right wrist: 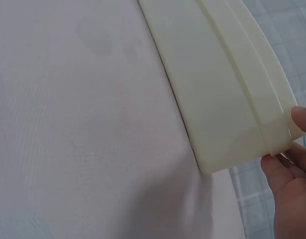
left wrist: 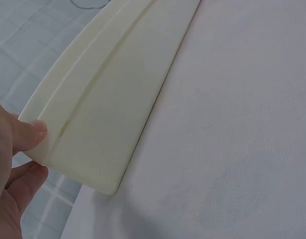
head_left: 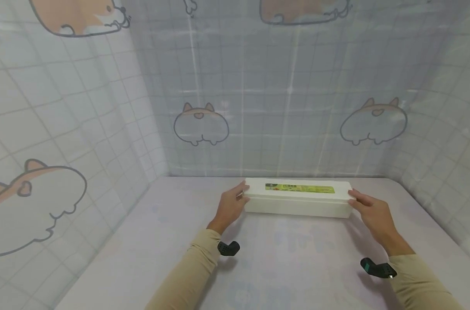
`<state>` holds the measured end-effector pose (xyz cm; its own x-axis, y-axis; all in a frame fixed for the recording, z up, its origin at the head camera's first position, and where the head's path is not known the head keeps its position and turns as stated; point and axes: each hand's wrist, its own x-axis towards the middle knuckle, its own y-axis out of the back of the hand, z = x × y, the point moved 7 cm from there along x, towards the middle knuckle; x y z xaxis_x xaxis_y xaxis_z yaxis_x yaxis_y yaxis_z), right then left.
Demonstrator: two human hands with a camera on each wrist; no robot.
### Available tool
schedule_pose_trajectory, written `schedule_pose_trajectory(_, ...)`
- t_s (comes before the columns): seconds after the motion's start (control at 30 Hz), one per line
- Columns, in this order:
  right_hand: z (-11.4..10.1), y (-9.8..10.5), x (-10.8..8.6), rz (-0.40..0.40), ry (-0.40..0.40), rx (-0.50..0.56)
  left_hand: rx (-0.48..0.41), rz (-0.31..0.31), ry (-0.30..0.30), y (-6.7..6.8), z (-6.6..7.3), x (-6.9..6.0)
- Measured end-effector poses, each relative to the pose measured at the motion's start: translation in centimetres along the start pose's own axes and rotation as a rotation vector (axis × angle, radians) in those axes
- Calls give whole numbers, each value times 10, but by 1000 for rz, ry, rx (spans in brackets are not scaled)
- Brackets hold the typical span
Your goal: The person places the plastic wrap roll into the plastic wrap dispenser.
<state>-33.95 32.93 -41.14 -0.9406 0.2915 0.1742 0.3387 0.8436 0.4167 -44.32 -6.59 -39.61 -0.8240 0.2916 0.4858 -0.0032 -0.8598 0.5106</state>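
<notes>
A long white lidded box (head_left: 297,207) sits on the table near the back wall, with a yellow-green label (head_left: 300,188) along its lid (head_left: 254,184). My left hand (head_left: 229,207) grips the box's left end, the thumb at the lid edge and fingers against the end in the left wrist view. At the opposite end my right hand (head_left: 374,217) holds the right corner in the same way, its thumb at the lid rim in the right wrist view. The lid lies on the box, and the contents are hidden.
The table (head_left: 281,267) has a pale, faintly patterned cover. Tiled-look sheets with cartoon dogs form the back wall (head_left: 266,137), the left wall (head_left: 103,129) and the right wall (head_left: 452,142). A dark device sits at each wrist.
</notes>
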Motion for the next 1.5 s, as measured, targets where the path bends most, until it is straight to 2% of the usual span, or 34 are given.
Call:
schedule_pose_trajectory(0.37, -2, 0, 4, -11, 23, -11, -53, 23, 17, 1, -2, 0)
schedule_pose_trajectory(0.5, -1, 2, 5, -29, 27, -2, -29, 10, 46, -2, -6, 1)
schedule_pose_trajectory(0.67, 2, 0, 6, -41, 4, 9, 29, 33, 78, 1, -9, -1)
schedule_pose_trajectory(0.93, 9, 2, 4, -64, -36, 14, -3, -7, 119, -2, -9, -1)
schedule_pose_trajectory(1.33, 6, 5, 3, -52, -24, 1, 21, -21, 104, -2, -7, 1)
schedule_pose_trajectory(1.5, 7, 5, 2, -37, -15, 4, 25, -31, 97, -2, -6, -2)
